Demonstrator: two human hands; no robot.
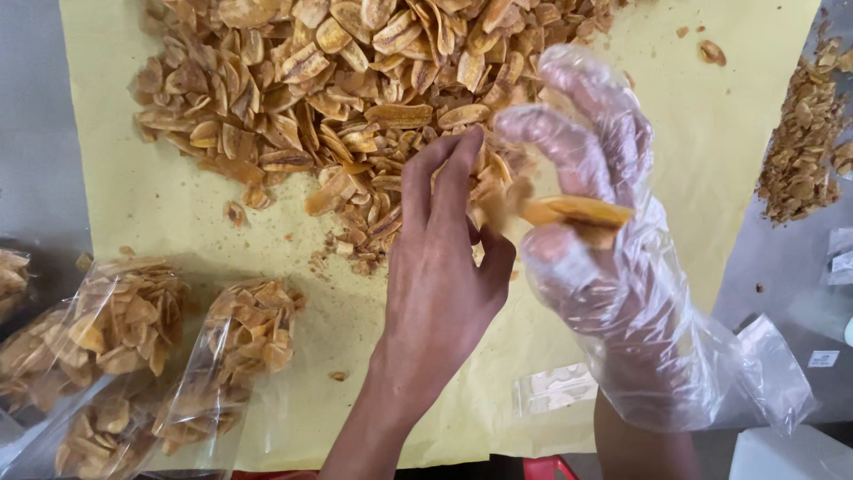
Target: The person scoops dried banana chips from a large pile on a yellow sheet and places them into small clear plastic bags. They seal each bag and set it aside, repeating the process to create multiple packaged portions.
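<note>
The left hand (444, 258), bare, lies nearest, its forearm rising from the bottom edge; its fingers are stretched forward and loosely together, tips reaching the near edge of the pile of fried banana chips (355, 80), gripping nothing that can be seen; just beside it the right hand (591, 222), in a loose clear plastic glove (675, 356), holds a few chips (577, 212) between thumb and curled fingers, above the yellow paper (737, 133); the pile spreads over the far part of that paper; at the lower left lie clear bags filled with chips (124, 329), well apart from both hands; another heap of chips (804, 133) sits at the right on the grey table (35, 133).
</note>
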